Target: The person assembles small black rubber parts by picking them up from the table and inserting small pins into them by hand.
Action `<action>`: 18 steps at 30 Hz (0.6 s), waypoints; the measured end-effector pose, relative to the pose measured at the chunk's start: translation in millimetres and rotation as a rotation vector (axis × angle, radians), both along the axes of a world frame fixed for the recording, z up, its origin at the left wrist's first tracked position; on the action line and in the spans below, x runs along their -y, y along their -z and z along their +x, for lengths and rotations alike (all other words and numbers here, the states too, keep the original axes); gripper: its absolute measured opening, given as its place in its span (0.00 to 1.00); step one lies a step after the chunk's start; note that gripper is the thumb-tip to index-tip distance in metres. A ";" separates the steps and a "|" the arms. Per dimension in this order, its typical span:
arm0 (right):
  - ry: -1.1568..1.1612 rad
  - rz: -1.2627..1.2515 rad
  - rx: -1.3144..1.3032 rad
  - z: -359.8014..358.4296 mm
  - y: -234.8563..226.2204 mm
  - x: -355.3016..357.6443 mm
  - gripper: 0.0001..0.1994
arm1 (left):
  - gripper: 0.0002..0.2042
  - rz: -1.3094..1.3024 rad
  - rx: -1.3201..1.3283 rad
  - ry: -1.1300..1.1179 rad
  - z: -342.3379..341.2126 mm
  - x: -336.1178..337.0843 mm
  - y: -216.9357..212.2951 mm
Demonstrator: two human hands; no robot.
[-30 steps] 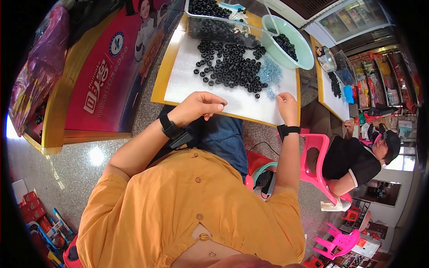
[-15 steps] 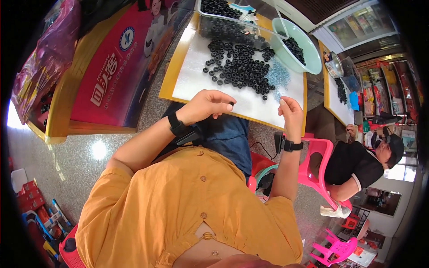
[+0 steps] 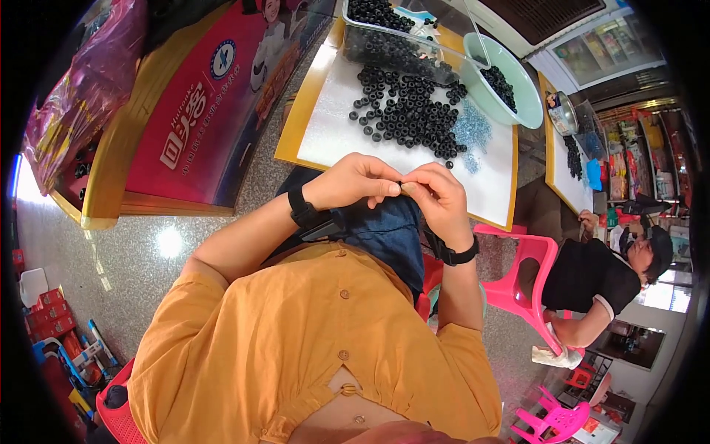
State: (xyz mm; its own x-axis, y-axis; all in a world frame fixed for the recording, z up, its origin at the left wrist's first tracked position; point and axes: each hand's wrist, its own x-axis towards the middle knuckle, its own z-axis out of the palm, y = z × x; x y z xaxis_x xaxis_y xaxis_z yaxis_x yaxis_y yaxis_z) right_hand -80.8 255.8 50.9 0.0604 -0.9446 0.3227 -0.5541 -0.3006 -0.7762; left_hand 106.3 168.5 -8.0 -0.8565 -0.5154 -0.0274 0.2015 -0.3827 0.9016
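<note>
My left hand (image 3: 353,182) and my right hand (image 3: 442,200) meet above my lap, just off the near edge of the white board. Between the left thumb and forefinger sits a small black ring-shaped part (image 3: 400,183), mostly covered by fingertips. The right thumb and forefinger are pinched together against it; whatever they hold is too small to make out. Beyond the hands lies a spread pile of black ring-shaped parts (image 3: 418,111). Right of that is a patch of tiny clear bluish pieces (image 3: 471,132).
The white board (image 3: 325,122) has a yellow border. A clear tub (image 3: 384,46) and a pale green basin (image 3: 531,115), both containing black parts, stand at the far side. A pink chair (image 3: 543,259) and a seated person (image 3: 592,270) are at right. A red counter (image 3: 185,118) stands left.
My right hand has moved left from beside the clear pieces to the left hand's fingertips. The left hand still pinches the black part. The view has shifted slightly.
</note>
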 end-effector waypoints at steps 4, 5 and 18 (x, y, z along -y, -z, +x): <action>-0.030 -0.002 -0.027 -5.4 3.7 1.0 0.05 | 0.13 0.014 0.014 0.010 0.2 -1.5 -0.2; -0.030 0.001 -0.027 -5.7 4.5 1.3 0.05 | 0.13 0.036 0.005 0.028 0.2 -1.1 1.6; -0.181 0.054 -0.022 -9.7 4.6 38.2 0.13 | 0.12 0.166 -0.099 -0.163 2.9 14.3 6.1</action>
